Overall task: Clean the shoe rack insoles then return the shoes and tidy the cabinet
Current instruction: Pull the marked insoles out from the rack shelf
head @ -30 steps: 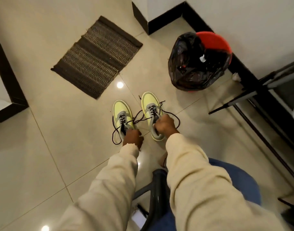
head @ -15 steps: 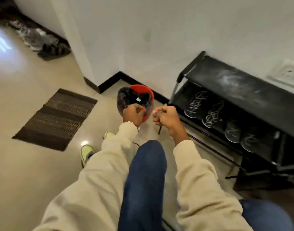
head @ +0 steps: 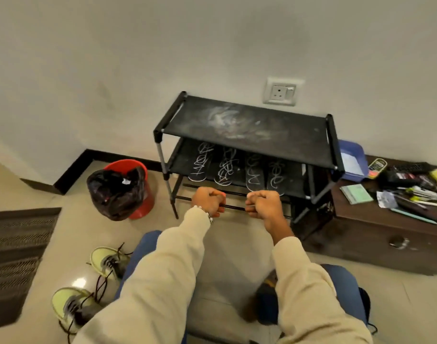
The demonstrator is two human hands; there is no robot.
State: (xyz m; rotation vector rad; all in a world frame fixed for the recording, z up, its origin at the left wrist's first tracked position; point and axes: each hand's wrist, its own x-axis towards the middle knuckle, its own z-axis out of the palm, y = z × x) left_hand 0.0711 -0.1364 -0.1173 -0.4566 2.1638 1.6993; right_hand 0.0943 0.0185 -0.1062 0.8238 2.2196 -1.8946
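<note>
The black shoe rack stands against the wall, its top shelf smeared with white dust. Several black insoles marked with white scribbles lie side by side on its middle shelf. Two yellow-green sneakers sit on the floor at lower left, one nearer the rack and one nearer me, both with loose dark laces. My left hand and my right hand hover with curled fingers in front of the rack's lower front bar. Nothing shows inside either fist.
A red bin lined with a black bag stands left of the rack. A dark doormat lies at far left. A low brown cabinet with cluttered pens and papers and a blue tub sits right of the rack.
My hands let go of the sneakers on the floor and rose as fists. My view swung up from the floor to the shoe rack and wall.
</note>
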